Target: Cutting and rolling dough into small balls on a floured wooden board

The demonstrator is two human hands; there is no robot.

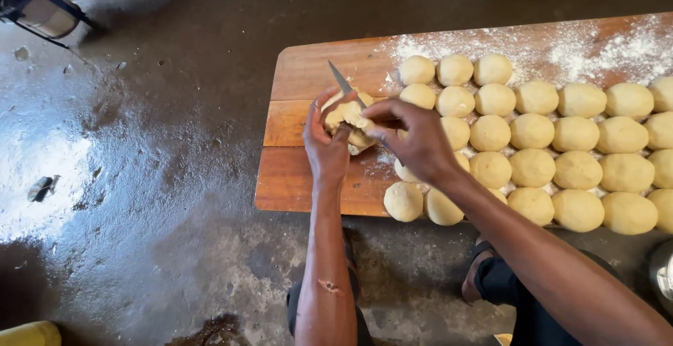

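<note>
Wooden board (301, 178) already carries rows of shaped balls (554, 157); our left hand (324, 143) cups the last dough lump (348, 118) above it, our right hand (413, 139) gripping a knife (343, 82) to cut it.

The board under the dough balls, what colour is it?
Reddish-brown wood, the board is dusted white with flour at its far right; the head view shows it best.
</note>
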